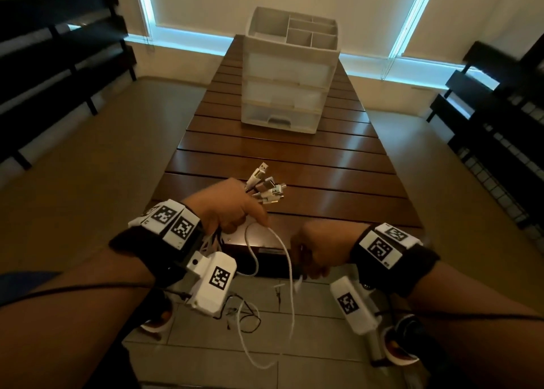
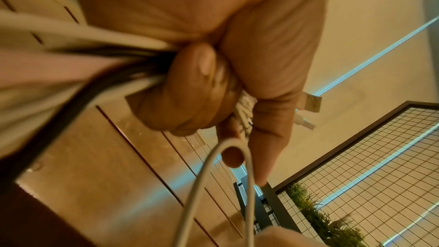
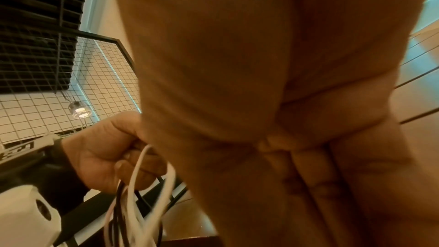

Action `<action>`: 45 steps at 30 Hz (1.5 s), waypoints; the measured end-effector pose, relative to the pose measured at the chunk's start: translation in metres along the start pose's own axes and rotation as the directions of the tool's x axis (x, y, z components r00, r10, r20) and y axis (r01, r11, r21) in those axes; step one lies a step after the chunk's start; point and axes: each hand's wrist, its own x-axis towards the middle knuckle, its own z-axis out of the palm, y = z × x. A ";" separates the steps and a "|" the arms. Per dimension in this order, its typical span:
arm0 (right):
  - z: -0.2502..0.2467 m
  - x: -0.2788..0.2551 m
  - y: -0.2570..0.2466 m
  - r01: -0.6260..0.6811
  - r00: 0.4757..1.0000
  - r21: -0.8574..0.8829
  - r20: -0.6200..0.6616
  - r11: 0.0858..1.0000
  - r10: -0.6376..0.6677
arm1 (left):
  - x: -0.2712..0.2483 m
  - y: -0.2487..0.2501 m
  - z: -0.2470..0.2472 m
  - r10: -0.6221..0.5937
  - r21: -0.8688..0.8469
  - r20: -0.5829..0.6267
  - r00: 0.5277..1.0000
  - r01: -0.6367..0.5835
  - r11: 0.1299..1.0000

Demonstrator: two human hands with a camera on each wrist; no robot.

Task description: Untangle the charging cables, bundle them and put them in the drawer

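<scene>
On the left, the left hand is closed in a fist round a bunch of charging cables, white ones and at least one black. Their plugs fan out past the knuckles, above the near end of the wooden table. The left wrist view shows the fingers curled tightly over the gathered cords, with one white cord arching in a loop in front of the index finger. Below the fist the long tails hang loose past the table edge toward the tiled floor, looped and crossing one another.

Moving right, a single white cord runs down from the left fist and passes just beside the right hand. That hand is curled, fingers folded in toward the palm, and it seems to pinch this cord, though its fingertips are hidden in the head view and the right wrist view is filled by the blurred palm, so I cannot tell for certain.

Further back, in the middle of the table, stands the white drawer unit with all its drawers shut, well apart from both hands.

Judging by this, the plug ends are collected into one grip, but the tails are not yet straightened or wound together. Bundling, opening a drawer and stowing the cables all appear still to be done.
</scene>
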 end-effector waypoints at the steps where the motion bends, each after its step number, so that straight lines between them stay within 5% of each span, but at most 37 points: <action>1: 0.000 -0.003 -0.001 0.002 1.000 -0.009 0.016 1.000 -0.002 | -0.002 -0.001 -0.001 0.008 -0.017 0.005 1.000 -0.008 1.000; 6: -0.013 -0.017 -0.010 0.036 0.986 0.072 -0.164 0.997 -0.024 | -0.012 -0.002 -0.003 0.170 -0.203 0.009 0.985 -0.165 0.965; 11: -0.011 -0.019 -0.040 0.253 0.938 0.385 -0.324 0.888 -0.126 | -0.012 0.003 0.006 0.295 -0.430 -0.078 0.952 -0.299 0.852; 16: 0.004 0.008 -0.073 0.445 0.871 0.662 -0.476 0.603 -0.121 | -0.011 0.009 0.009 0.324 -0.706 -0.153 0.934 -0.332 0.626; 19: 0.008 0.023 -0.085 0.451 0.876 0.759 -0.477 0.471 -0.070 | -0.013 0.007 0.002 0.313 -0.749 -0.193 0.930 -0.346 0.565; 25: 0.014 0.049 -0.101 0.378 0.849 0.585 -0.528 0.718 -0.017 | -0.013 -0.001 -0.023 0.149 -0.783 -0.242 0.959 -0.284 0.553; 38: 0.044 0.064 -0.080 0.331 0.841 0.583 -0.539 0.742 0.049 | -0.002 -0.004 -0.030 0.218 -0.805 -0.230 0.948 -0.312 0.505; 45: 0.046 0.060 -0.059 0.274 0.880 0.440 -0.473 0.855 -0.039 | 0.018 -0.001 -0.014 0.160 -0.686 -0.161 0.974 -0.227 0.691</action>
